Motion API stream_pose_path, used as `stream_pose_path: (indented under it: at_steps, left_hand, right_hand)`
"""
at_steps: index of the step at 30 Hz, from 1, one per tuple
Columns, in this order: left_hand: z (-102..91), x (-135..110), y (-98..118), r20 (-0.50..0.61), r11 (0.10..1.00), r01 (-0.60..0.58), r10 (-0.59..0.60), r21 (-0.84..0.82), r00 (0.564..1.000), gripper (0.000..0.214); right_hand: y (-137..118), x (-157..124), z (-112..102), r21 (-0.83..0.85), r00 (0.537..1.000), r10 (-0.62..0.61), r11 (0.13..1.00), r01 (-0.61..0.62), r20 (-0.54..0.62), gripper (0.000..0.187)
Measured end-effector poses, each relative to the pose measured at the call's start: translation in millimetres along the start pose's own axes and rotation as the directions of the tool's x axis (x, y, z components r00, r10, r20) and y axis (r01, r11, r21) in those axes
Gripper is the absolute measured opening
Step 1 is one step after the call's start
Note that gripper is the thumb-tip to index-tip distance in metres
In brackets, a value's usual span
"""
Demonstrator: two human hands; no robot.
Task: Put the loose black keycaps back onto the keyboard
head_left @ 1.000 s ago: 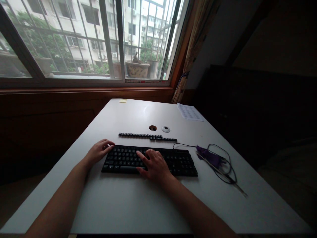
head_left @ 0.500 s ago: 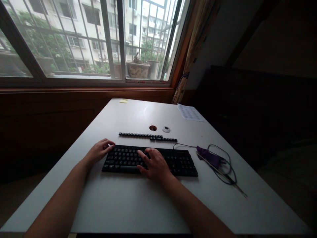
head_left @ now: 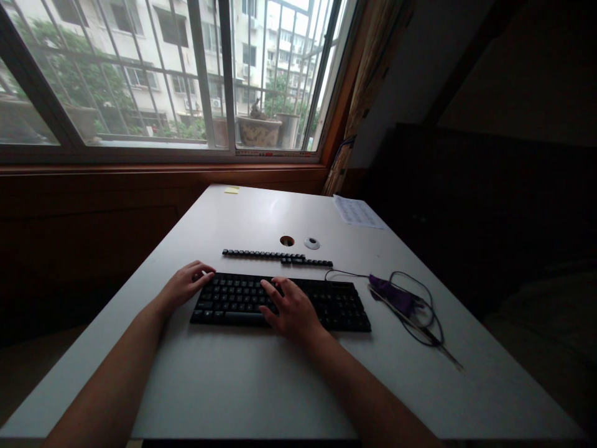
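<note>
A black keyboard (head_left: 236, 298) lies flat on the white table. My left hand (head_left: 186, 286) is at its far left corner, fingers and thumb bent in and closed against the edge. Over the middle keys is my right hand (head_left: 293, 308), palm down with fingers apart; some fingertips touch the keys, and the hand covers part of the board. Behind the keyboard sit a long row of loose black keycaps (head_left: 263, 254) and a shorter row of keycaps (head_left: 308, 262).
On the right are a purple cloth (head_left: 392, 294), a looped black cable (head_left: 431, 298) and a thin stick-like tool (head_left: 443, 348). Two round fittings, a cable hole (head_left: 287, 241) and a white ring (head_left: 312, 243), lie farther back. Printed paper (head_left: 357, 213) and yellow notes (head_left: 232, 190) are at the far edge.
The right hand's fingers have shifted very slightly over the keys. My left hand stays at the keyboard's corner. The whole view has moved a little.
</note>
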State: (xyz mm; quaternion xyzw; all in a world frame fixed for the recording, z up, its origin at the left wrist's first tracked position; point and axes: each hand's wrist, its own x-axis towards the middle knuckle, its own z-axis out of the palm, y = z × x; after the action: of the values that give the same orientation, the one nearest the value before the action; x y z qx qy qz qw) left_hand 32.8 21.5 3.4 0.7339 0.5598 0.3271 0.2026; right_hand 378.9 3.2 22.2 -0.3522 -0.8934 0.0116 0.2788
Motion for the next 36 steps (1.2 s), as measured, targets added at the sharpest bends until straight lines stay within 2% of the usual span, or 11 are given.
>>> stream_pose_path:
  at_steps: [14, 25, 32, 36]
  left_hand:
    - [0.2, 0.6, -2.6, 0.01, 1.0, 0.017, -0.017, 0.014, 1.0, 0.033]
    - [0.0, 0.1, -2.5, 0.007, 1.0, 0.014, -0.014, 0.01, 1.0, 0.033]
    - [-0.2, 0.7, -3.7, 0.011, 1.0, 0.012, -0.012, 0.019, 1.0, 0.033]
    - [0.1, 0.5, -3.4, -0.003, 1.0, 0.012, -0.012, 0.016, 1.0, 0.032]
  right_hand:
    - [0.8, 0.3, 0.6, 0.013, 0.999, -0.015, 1.0, 0.014, 0.03, 0.051]
    - [0.7, 2.6, -0.7, 0.042, 1.0, 0.007, 0.999, -0.006, -0.006, 0.046]
    - [2.1, 6.6, -5.7, 0.058, 0.997, 0.078, 0.995, -0.077, -0.016, 0.035]
    - [16.1, 11.2, -8.8, 0.07, 0.991, 0.124, 0.99, -0.121, -0.044, 0.029]
